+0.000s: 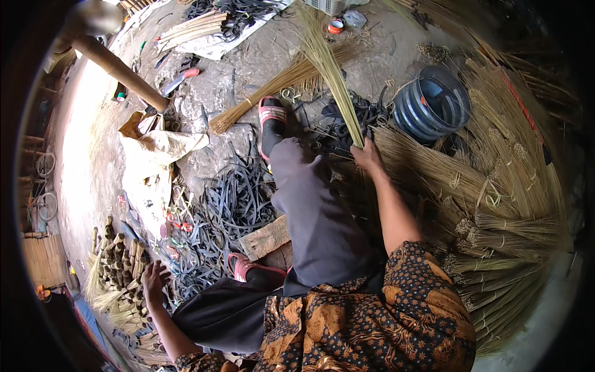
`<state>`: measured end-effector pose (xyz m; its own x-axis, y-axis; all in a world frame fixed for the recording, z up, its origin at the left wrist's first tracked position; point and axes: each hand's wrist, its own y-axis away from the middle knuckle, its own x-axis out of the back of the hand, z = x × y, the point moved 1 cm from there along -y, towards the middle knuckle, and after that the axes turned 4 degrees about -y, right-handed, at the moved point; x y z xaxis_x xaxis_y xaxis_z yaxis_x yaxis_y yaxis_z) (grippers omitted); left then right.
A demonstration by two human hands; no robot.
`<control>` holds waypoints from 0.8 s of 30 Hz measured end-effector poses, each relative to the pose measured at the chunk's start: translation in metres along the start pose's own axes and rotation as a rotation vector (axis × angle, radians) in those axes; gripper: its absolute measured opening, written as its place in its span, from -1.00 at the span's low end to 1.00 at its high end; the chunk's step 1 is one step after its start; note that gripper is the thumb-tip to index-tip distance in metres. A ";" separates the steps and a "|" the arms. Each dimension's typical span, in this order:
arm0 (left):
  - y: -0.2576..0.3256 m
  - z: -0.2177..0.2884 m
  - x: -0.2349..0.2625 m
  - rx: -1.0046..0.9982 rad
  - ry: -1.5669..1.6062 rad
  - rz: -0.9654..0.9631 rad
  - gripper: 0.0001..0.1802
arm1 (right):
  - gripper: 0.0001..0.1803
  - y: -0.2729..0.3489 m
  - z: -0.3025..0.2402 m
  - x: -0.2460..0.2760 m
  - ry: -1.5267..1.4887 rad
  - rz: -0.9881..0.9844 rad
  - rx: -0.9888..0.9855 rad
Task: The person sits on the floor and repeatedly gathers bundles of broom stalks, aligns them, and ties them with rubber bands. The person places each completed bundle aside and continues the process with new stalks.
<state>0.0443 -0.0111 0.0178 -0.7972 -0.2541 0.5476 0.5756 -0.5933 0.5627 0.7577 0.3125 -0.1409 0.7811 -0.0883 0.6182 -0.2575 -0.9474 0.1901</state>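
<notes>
While gripped, stick bundle (331, 74) in right hand (368, 156)

- Bundle of thin yellow-green broom sticks (331, 74): long, straight, gripped at its lower end, fanning up toward 12 o'clock over the grey ground.
- Pile of short cut bamboo handles (118, 266): pale, stubby, stacked loosely at 8 o'clock, fingertips resting on its edge.
</notes>
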 end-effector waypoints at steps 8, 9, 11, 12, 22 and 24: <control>0.026 0.125 -0.077 -0.338 0.022 -0.153 -0.45 | -0.76 0.040 -0.126 0.091 -0.232 0.014 0.359; 0.035 0.144 -0.093 -0.378 0.031 -0.161 -0.43 | -0.77 0.048 -0.146 0.101 -0.211 0.043 0.419; 0.055 0.179 -0.122 -0.456 0.093 -0.214 -0.40 | -0.76 0.065 -0.189 0.117 -0.126 0.109 0.553; 0.069 0.198 -0.134 -0.557 0.126 -0.251 -0.39 | -0.76 0.074 -0.211 0.122 -0.088 0.140 0.628; 0.212 0.339 -0.150 -1.296 0.862 -0.259 -0.33 | -0.62 0.186 -0.388 0.008 -0.320 -0.033 1.266; 0.222 0.339 -0.128 -1.264 1.007 -0.387 -0.61 | -0.65 0.216 -0.388 -0.024 -0.368 -0.191 1.248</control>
<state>0.3357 0.1491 0.2826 -0.9283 -0.0149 -0.3715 0.2285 -0.8111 -0.5384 0.4630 0.2295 0.1809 0.9056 0.1877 0.3803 0.4145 -0.5816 -0.7000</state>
